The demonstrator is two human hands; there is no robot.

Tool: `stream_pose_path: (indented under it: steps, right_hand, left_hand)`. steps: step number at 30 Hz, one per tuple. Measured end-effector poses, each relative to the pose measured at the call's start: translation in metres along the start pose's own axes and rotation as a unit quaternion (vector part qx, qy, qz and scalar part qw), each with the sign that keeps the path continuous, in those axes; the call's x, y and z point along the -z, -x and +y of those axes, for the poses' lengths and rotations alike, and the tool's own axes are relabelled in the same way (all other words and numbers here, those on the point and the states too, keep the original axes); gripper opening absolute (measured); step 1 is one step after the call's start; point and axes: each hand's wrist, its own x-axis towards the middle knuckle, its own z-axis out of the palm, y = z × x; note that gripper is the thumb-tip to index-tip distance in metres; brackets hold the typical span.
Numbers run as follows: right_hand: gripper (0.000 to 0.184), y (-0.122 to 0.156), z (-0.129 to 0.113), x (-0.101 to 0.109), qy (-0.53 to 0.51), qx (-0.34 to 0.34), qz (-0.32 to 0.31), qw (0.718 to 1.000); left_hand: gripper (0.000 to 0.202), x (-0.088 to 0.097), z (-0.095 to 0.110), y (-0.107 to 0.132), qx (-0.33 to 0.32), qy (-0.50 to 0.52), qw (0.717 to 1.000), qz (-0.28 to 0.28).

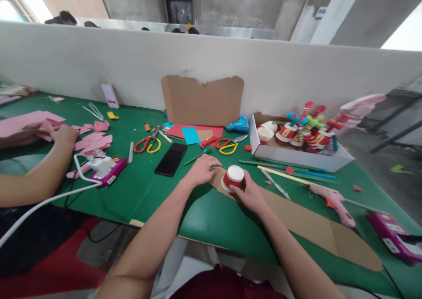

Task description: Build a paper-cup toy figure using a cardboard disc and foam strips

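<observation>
An upturned red paper cup (234, 179) with a white base stands on the near-left end of a long brown cardboard strip (306, 215). My right hand (249, 194) is closed around the cup's right side, thumb in front. At the rounded left tip of the strip is my left hand (202, 170), its fingers and thumb bent together on the cardboard edge. Just beyond it lies a thin dark green stick (197, 157). A black phone (170, 159) rests to the left of my left hand.
Red-yellow scissors (231, 144), pliers (150, 143) and a folded cardboard sheet (202, 99) lie beyond. A white box (300, 155) holds decorated cups. A pink glue gun (334, 202) and purple power strip (394, 237) are right. Another person's hands (61, 136) handle pink paper.
</observation>
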Motion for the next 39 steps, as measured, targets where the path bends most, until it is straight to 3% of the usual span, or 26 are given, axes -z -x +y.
stream_pose_path:
  steps: [7,12,18,24,28,31,35,39]
  right_hand:
    - [0.049,0.001,-0.001,-0.001,0.015,-0.006,0.01,1.0]
    - [0.048,0.002,-0.002,-0.001,0.028,0.004,0.021,0.999]
    - [0.047,0.002,0.0,-0.003,0.029,0.017,0.034,0.999]
    - [0.047,0.002,0.001,-0.003,0.018,0.023,0.026,0.999]
    - [0.047,0.002,0.004,-0.004,0.003,0.035,0.026,0.999]
    - [0.046,0.002,0.005,-0.005,-0.016,0.051,0.024,0.998]
    - [0.044,0.004,0.004,-0.007,-0.044,0.066,0.028,0.996]
    - [0.045,0.007,0.003,-0.009,-0.073,0.067,0.029,0.995]
  left_hand:
    - [0.024,-0.003,0.001,0.002,0.024,-0.1,0.993,-0.058]
    - [0.021,-0.003,0.002,0.002,0.023,-0.109,0.992,-0.057]
    - [0.024,-0.003,0.003,0.002,-0.009,-0.081,0.996,-0.018]
    - [0.025,-0.005,0.007,0.003,-0.029,-0.081,0.995,-0.053]
    - [0.043,0.0,0.015,0.003,-0.044,-0.021,0.999,0.022]
    - [0.046,0.004,0.024,0.001,-0.111,0.053,0.99,0.076]
    - [0.038,0.001,0.033,0.004,-0.192,0.059,0.977,0.069]
    - [0.04,-0.007,0.035,0.008,-0.197,0.031,0.978,0.066]
